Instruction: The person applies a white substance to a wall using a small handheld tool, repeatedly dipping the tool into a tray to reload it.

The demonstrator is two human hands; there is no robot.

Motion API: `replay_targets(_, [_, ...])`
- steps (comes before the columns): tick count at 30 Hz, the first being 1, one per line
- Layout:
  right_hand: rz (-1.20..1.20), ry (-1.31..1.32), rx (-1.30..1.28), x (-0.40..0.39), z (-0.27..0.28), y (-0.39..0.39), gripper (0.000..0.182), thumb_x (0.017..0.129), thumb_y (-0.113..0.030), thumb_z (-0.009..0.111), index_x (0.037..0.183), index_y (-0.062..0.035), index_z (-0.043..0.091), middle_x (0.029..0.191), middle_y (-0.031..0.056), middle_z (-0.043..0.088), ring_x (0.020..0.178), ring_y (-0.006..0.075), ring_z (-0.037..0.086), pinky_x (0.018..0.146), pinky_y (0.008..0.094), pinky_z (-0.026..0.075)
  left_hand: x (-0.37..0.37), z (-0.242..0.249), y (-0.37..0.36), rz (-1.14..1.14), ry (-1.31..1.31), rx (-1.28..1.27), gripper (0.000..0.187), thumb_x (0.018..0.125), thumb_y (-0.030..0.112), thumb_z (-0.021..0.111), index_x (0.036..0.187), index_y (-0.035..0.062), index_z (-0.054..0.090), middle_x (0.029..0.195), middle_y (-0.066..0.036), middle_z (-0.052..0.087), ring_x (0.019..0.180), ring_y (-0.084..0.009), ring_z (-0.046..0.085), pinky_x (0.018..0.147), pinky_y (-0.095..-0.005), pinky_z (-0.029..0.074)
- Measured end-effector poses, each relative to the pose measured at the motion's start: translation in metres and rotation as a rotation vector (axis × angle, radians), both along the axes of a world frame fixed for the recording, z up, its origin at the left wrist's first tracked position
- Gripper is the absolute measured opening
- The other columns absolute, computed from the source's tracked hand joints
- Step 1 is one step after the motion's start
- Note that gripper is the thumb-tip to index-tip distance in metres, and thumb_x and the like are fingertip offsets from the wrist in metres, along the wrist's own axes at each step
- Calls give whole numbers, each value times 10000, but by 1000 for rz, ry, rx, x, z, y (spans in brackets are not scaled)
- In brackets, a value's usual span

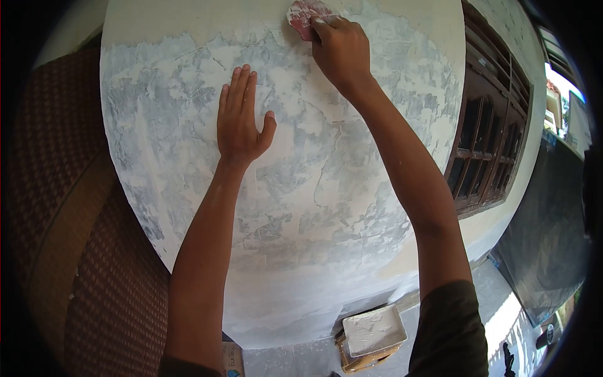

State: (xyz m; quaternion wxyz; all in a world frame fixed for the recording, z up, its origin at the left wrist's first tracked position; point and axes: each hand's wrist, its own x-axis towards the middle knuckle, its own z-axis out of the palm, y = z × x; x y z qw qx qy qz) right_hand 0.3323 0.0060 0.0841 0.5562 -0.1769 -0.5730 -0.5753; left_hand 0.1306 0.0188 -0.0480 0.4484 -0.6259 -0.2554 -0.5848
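Note:
Flat on the patchy grey and white wall rests my left hand, its fingers pointing up and the thumb spread out, holding nothing. Higher up and to the right, my right hand grips a red scraper smeared with white paste, which lies against the wall near the upper edge of the grey patches. Thin cracks run down the wall between and below my hands.
Below, a white tray of white paste sits on a yellowish box on the floor. A dark wooden window is at the right. Brown woven panels stand at the left. A dark sheet leans at the far right.

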Motion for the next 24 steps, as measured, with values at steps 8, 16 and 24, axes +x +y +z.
replay_targets(8, [-71,-72,-159,-1,-58,11,306,704,-26,686,1005,-47,728,801,99,669,798,277,647,767,399,494,1,0,-2,0,-5,-11,658,868,277,490,1449,-23,413,1541,-177,392,1466,-317,317,1178,-508,251])
replay_targets(16, [44,4,1,16,3,-2,106,744,-32,643,832,-50,698,765,96,666,804,274,653,754,399,473,0,0,2,6,1,1,659,864,270,492,1452,-17,411,1542,-178,392,1464,-319,322,1177,-508,253])
replay_targets(24, [-80,-61,-165,39,-63,16,289,732,-16,696,1017,-51,729,812,109,679,800,286,649,783,408,498,1,0,-1,9,-5,-2,658,864,267,492,1451,-20,412,1540,-178,395,1461,-323,327,1176,-511,255])
